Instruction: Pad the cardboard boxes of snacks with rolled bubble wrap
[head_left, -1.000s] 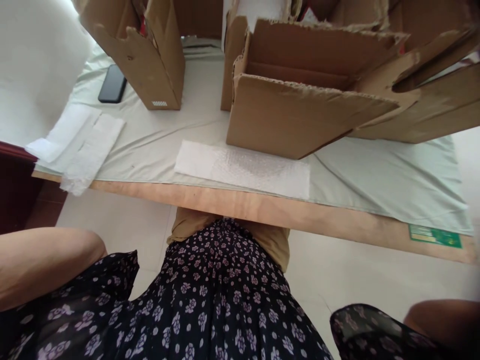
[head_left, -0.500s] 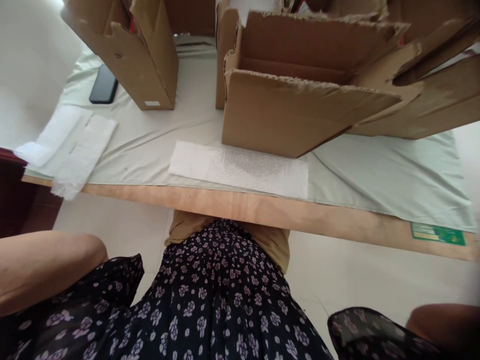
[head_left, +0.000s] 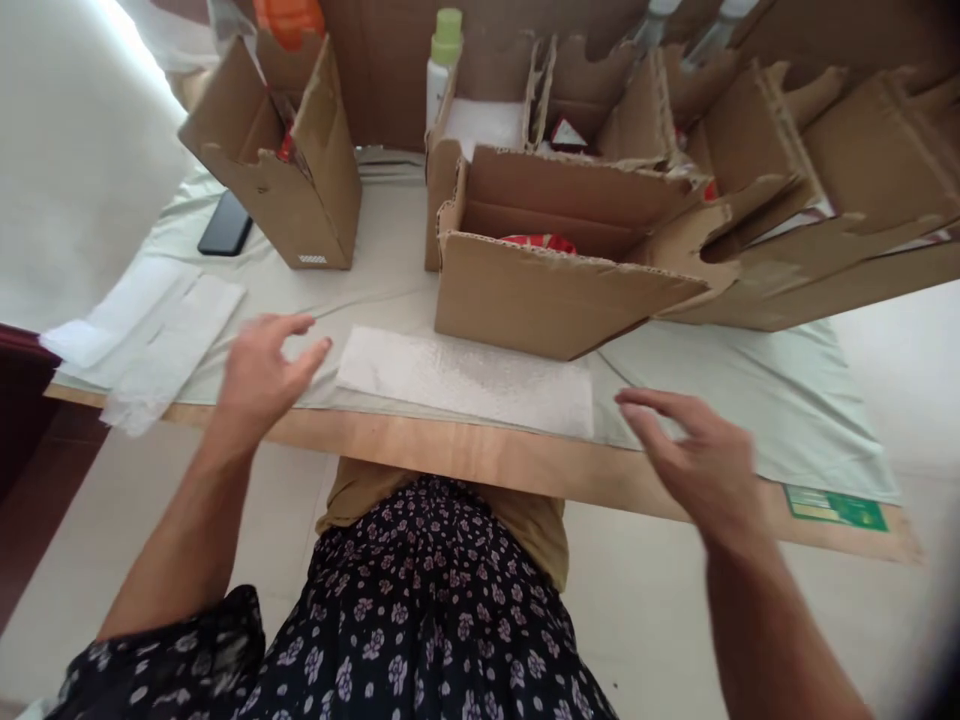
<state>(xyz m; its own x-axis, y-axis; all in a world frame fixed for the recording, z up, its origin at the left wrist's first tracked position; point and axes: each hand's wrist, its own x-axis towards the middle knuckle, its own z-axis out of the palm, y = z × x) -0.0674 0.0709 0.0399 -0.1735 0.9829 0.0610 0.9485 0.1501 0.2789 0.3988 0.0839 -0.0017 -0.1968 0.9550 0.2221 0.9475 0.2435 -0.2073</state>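
A flat strip of bubble wrap (head_left: 465, 380) lies along the near edge of the cloth-covered table (head_left: 390, 290). To its left my left hand (head_left: 266, 375) hovers with thumb and fingers apart, holding nothing. Off the strip's right end is my right hand (head_left: 694, 450), empty, its thumb and fingers parted and pointing left. Neither hand touches the strip. Just behind the strip stands an open cardboard box (head_left: 555, 300) with something red inside, only partly visible.
More open cardboard boxes (head_left: 780, 270) stand at the back right, and another box (head_left: 315, 190) stands at the left. Near it lie a black phone (head_left: 225, 225) and foam and bubble-wrap sheets (head_left: 161, 340). A green-capped bottle (head_left: 442, 65) stands behind. A green card (head_left: 836, 507) lies on the front edge.
Both my hands have come into view over the table's front edge, one at each end of the bubble wrap. The view has tilted up, showing more of the boxes' insides.
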